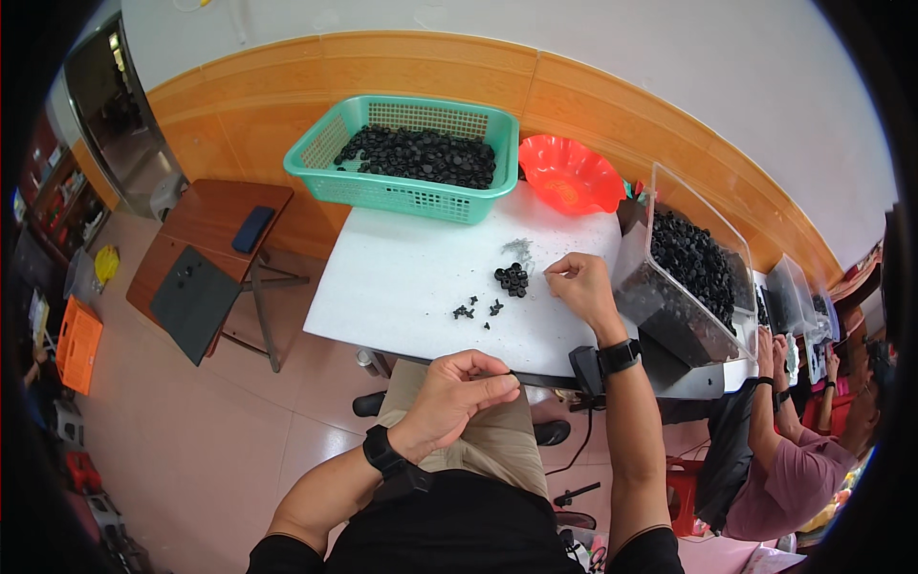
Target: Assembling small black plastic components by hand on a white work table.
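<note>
My left hand (457,390) hovers over my lap at the near edge of the white table (402,287), fingers pinched on a small dark part that is barely visible. My right hand (579,285) rests on the table with fingers curled, pinching something tiny I cannot make out. Just left of it lies a small heap of black plastic pieces (513,278), with several loose black bits (475,311) scattered nearer me. Both wrists wear black bands.
A green basket (402,191) of black parts stands at the table's far edge, an orange bowl (569,174) beside it. A clear bin (684,268) of black parts sits at the right. A brown side table (206,244) stands left. Another person (794,450) works at right.
</note>
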